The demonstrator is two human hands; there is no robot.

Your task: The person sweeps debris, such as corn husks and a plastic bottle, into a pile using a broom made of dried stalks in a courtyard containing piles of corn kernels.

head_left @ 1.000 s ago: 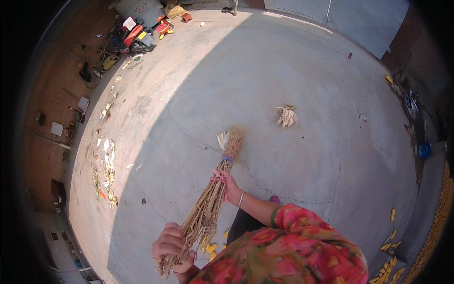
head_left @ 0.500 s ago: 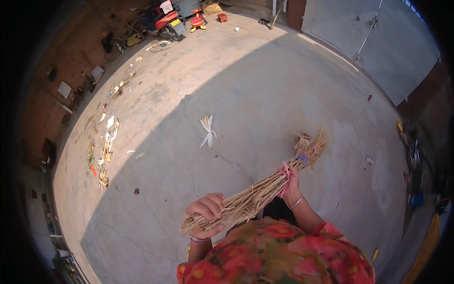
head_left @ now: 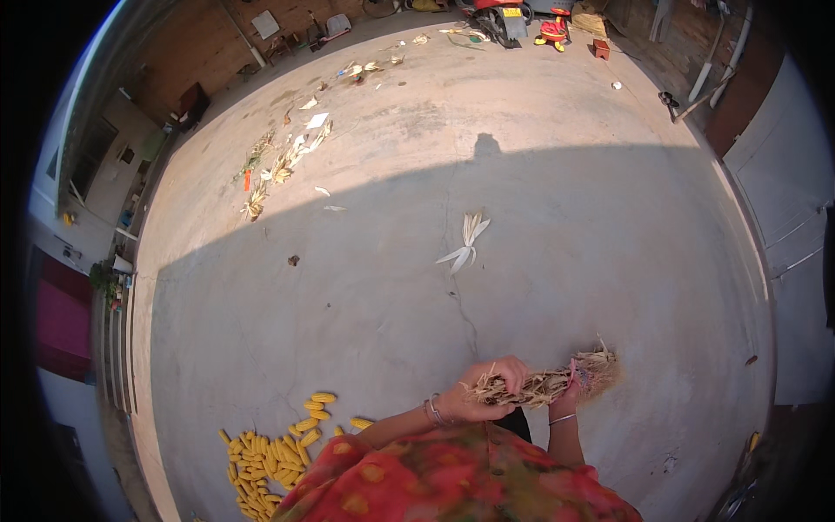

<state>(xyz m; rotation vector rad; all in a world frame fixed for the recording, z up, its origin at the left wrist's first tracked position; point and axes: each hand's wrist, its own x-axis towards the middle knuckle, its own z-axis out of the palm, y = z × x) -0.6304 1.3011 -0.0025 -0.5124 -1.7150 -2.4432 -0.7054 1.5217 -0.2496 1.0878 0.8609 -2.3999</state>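
A hand broom of bundled dry stalks (head_left: pixel 541 388) lies crosswise in front of my body, held in both hands. My left hand (head_left: pixel 497 381) is closed round the rough end of the stalks. Farther right, my right hand (head_left: pixel 565 404) grips the bundle close to its pink tie, beside the bushy end; its fingers are partly hidden. Below the broom are the red patterned sleeves and front of my clothes.
On the floor at the lower left lies a pile of yellow corn cobs (head_left: pixel 270 461). A pale corn husk (head_left: pixel 470 239) rests ahead of me. More dry husks (head_left: pixel 283 165) are scattered in the sunlit part. At the back stand a red motorbike (head_left: pixel 500 17) and a small red stool (head_left: pixel 601 50).
My view has turned to the left, bringing the corn cobs into sight. The broom now looks shorter and lies more level, and my hands appear closer together. Both still hold it.
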